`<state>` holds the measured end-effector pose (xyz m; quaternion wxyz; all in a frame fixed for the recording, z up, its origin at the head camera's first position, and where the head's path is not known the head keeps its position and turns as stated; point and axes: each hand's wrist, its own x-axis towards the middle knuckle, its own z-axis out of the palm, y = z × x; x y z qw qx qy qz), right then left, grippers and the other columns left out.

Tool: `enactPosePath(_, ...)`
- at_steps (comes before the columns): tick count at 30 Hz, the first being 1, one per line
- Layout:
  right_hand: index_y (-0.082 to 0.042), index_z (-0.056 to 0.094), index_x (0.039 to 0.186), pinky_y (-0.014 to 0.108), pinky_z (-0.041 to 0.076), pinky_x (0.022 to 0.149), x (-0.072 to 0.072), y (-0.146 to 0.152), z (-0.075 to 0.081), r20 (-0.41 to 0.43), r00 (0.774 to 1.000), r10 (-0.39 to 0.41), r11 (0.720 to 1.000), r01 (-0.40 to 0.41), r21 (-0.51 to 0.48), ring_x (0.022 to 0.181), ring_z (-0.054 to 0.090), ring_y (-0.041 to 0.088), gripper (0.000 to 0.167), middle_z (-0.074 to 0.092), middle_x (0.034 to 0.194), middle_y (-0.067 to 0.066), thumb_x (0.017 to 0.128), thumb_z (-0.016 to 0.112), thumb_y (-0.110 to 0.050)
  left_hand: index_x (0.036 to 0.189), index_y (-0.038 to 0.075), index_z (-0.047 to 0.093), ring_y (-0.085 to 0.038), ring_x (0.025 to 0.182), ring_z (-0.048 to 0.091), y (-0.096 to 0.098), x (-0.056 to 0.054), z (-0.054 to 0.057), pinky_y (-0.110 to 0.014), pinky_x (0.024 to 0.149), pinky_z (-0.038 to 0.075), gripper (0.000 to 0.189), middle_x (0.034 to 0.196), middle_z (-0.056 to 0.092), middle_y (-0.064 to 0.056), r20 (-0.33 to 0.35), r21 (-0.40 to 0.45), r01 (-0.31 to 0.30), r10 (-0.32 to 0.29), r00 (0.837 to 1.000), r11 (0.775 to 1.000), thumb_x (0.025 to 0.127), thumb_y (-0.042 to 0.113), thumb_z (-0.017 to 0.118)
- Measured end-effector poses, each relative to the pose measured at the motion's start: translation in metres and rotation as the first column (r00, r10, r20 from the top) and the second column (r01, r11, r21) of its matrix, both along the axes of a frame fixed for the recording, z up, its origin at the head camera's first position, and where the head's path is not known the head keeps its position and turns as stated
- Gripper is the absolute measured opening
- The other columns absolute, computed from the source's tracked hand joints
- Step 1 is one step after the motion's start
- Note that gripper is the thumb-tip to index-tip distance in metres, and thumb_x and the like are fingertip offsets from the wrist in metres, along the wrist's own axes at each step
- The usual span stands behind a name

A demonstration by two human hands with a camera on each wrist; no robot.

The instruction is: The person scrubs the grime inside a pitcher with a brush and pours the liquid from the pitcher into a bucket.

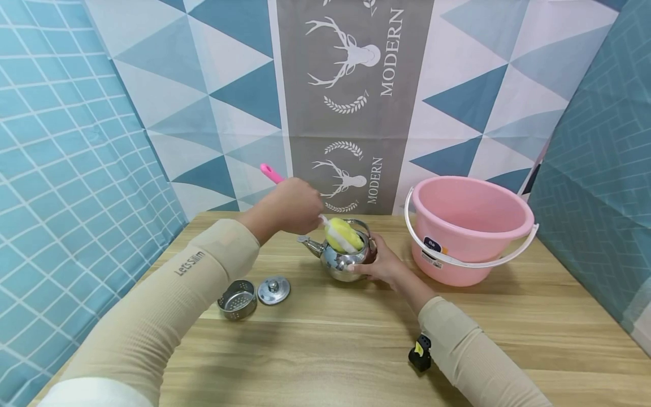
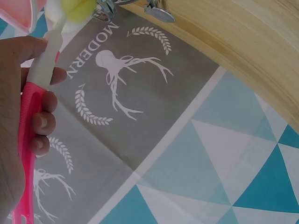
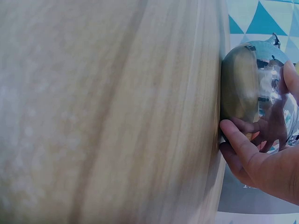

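My left hand [image 1: 295, 206] grips the pink-and-white handle [image 2: 32, 107] of a sponge brush. The brush's yellow sponge head [image 1: 339, 234] sits at the mouth of a shiny steel teapot [image 1: 342, 264], partly inside it; its lower end is hidden. My right hand [image 1: 380, 261] holds the teapot's body from the right side, thumb and fingers spread round it. In the right wrist view, that hand [image 3: 261, 158] steadies the teapot [image 3: 254, 88], which stands upright on the wooden table. The spout points left, and the raised handle shows behind the sponge.
A perforated steel strainer basket [image 1: 238, 299] and a round steel lid [image 1: 273, 290] lie on the table left of the teapot. A pink bucket [image 1: 458, 249] with a white handle stands at the right. Patterned sheets [image 1: 356, 113] line the back and sides.
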<state>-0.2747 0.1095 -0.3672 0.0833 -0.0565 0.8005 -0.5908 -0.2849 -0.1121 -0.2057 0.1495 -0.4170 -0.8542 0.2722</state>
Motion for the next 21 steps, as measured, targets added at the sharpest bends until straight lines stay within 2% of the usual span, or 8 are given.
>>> enactPosePath(5,-0.009,0.018,0.152,0.042,0.056,0.071,0.0,0.0,0.001,-0.003,1.0,-0.003,1.0,0.003,-0.005,0.119,0.046,0.041,0.101,0.037,0.141,0.034,0.075,0.083,-0.008,0.056,0.02,0.043,-0.016,0.054,0.044,-0.003,0.001,0.004,-0.034,0.05,0.046,0.042,0.06,0.051,0.003,-0.008,0.0,-0.01,0.01,1.0,1.0,0.092,0.039,0.055)
enactPosePath(11,-0.01,0.018,0.151,0.042,0.056,0.071,0.0,-0.001,0.001,-0.003,1.0,-0.003,1.0,0.003,-0.014,0.119,0.046,0.041,0.1,0.037,0.141,0.033,0.075,0.083,-0.006,0.056,0.021,0.042,-0.017,0.056,0.046,-0.006,0.002,0.007,-0.035,0.052,0.047,0.044,0.061,0.052,0.003,0.015,0.002,-0.031,0.031,0.999,1.0,0.093,0.04,0.055)
enactPosePath(21,-0.009,0.018,0.151,0.042,0.056,0.071,0.001,0.0,0.001,-0.002,1.0,0.001,1.0,-0.001,-0.026,0.121,0.045,0.042,0.099,0.034,0.144,0.032,0.076,0.082,-0.006,0.058,0.019,0.049,-0.018,0.054,0.047,-0.018,0.0,0.001,-0.034,0.049,0.044,0.041,0.062,0.052,0.002,0.023,0.065,-0.048,0.047,0.999,0.997,0.092,0.041,0.056)
